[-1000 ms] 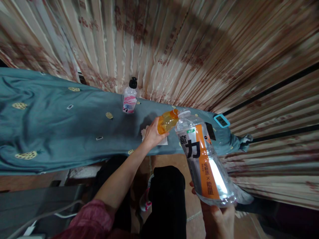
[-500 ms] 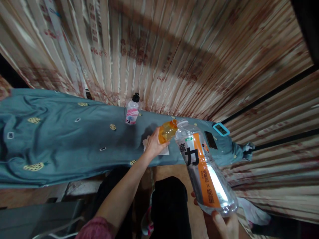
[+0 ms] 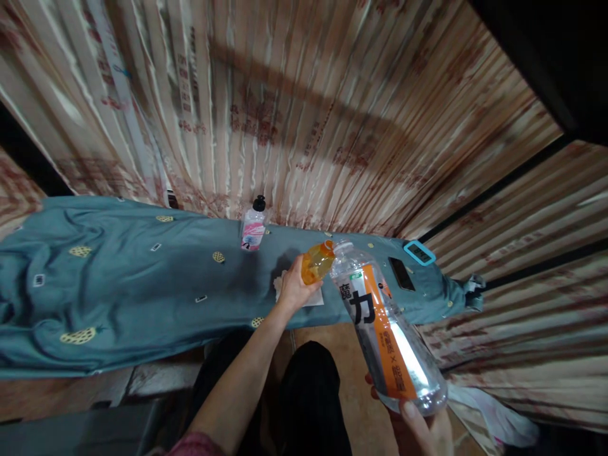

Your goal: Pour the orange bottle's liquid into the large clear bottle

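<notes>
My left hand [image 3: 295,285] is wrapped round a small bottle of orange-yellow liquid [image 3: 317,262], tilted with its neck toward the right. Its mouth meets the neck of a large clear plastic bottle [image 3: 384,329] with an orange and silver label. That large bottle leans up and left, its base gripped by my right hand [image 3: 418,424]. Whether liquid is passing between the two mouths I cannot make out. Partly hidden below my left hand, a white tissue [image 3: 313,297] lies on the teal cloth [image 3: 190,247].
A clear bottle with a pink label and black cap [image 3: 253,225] stands near the cloth's back edge. To the right lie a dark phone [image 3: 401,273] and a blue-framed digital clock [image 3: 419,253]. Pleated curtains [image 3: 285,126] hang behind. A white plastic bag [image 3: 494,415] sits at lower right.
The view has shifted, so the cloth and its things sit slightly lower. Both hands still hold their bottles with the mouths together; the large bottle appears slightly further left.
</notes>
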Demonstrator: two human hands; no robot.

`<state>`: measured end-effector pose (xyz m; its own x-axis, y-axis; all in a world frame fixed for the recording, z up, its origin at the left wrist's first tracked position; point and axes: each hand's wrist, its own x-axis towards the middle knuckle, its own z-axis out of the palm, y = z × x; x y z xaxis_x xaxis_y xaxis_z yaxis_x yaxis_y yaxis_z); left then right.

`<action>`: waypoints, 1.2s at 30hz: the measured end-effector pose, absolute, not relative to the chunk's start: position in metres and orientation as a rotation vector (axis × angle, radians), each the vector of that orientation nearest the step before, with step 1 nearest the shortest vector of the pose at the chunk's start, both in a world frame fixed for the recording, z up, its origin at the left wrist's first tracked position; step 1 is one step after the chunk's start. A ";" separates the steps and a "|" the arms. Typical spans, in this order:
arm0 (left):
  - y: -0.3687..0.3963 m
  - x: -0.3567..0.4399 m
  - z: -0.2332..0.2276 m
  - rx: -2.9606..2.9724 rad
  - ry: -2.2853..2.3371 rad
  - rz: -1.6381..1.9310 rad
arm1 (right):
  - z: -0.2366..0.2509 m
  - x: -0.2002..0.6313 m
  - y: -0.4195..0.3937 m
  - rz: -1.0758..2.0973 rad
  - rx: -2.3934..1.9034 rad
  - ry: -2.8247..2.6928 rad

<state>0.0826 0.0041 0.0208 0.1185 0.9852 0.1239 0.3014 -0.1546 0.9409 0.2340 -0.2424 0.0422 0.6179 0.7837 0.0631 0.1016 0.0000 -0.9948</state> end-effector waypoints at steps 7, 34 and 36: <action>0.004 0.082 0.019 1.599 1.244 1.116 | 0.056 0.222 -0.238 0.706 -1.533 -0.613; 0.009 0.083 0.015 1.630 1.250 1.102 | 0.061 0.225 -0.229 0.687 -1.433 -0.647; 0.009 0.082 0.016 1.630 1.251 1.098 | 0.055 0.228 -0.230 0.700 -1.424 -0.647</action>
